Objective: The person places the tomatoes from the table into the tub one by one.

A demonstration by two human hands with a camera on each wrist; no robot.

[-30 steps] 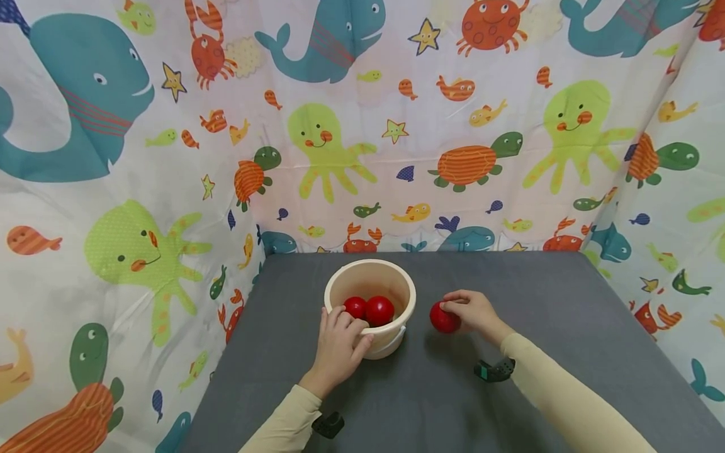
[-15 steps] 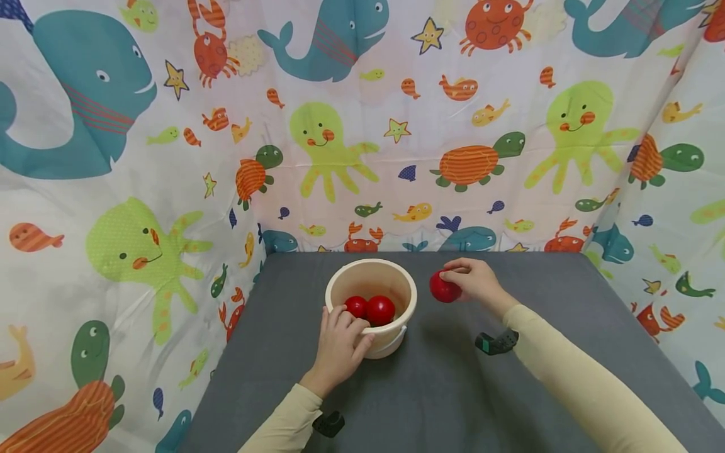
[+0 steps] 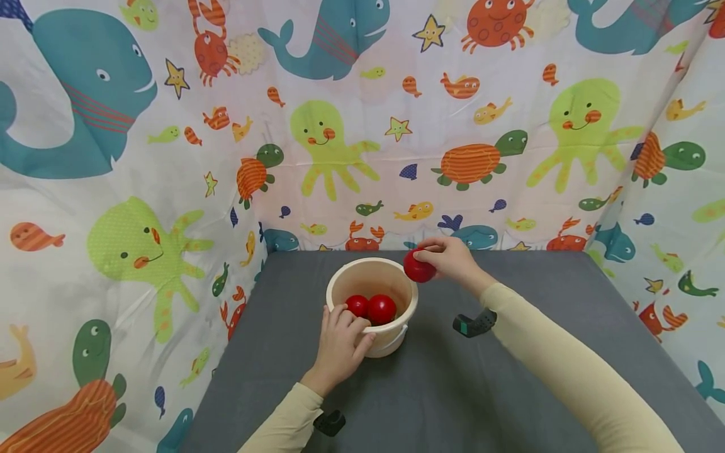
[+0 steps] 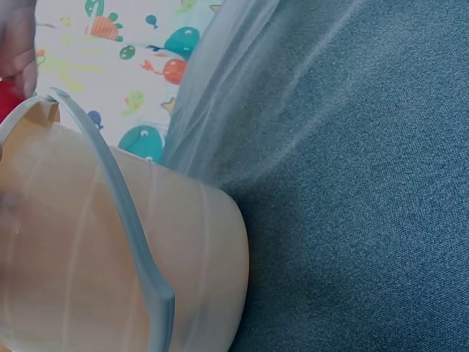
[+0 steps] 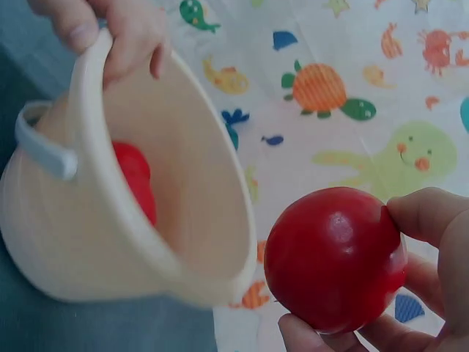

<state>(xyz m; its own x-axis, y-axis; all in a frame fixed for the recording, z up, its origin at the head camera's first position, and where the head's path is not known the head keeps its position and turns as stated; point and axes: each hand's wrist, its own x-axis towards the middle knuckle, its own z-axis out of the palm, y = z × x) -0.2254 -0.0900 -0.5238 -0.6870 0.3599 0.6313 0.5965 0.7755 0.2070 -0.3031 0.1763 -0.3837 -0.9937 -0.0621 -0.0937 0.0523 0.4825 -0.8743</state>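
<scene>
A cream bucket (image 3: 362,277) stands on the dark grey surface, with two red balls (image 3: 382,309) lying inside it. My left hand (image 3: 340,343) grips its near rim, fingers hooked over the inside and thumb outside. Up at the bucket's far right rim, my right hand (image 3: 453,259) holds another red ball (image 3: 419,267) in the air. The right wrist view shows this smooth, shiny ball (image 5: 333,253) pinched between thumb and fingers, just beside the bucket's opening. In the left wrist view the bucket's grey handle (image 4: 121,202) hangs along its outer wall.
A dark grey cloth surface (image 3: 272,371) lies under the bucket. Fabric walls (image 3: 362,145) printed with sea animals enclose it at the back and sides. Black wrist devices sit on the left wrist (image 3: 330,423) and the right wrist (image 3: 474,323).
My right hand has lifted the red ball and carried it left to the bucket's rim. The left hand keeps its grip, and the bucket stays in place.
</scene>
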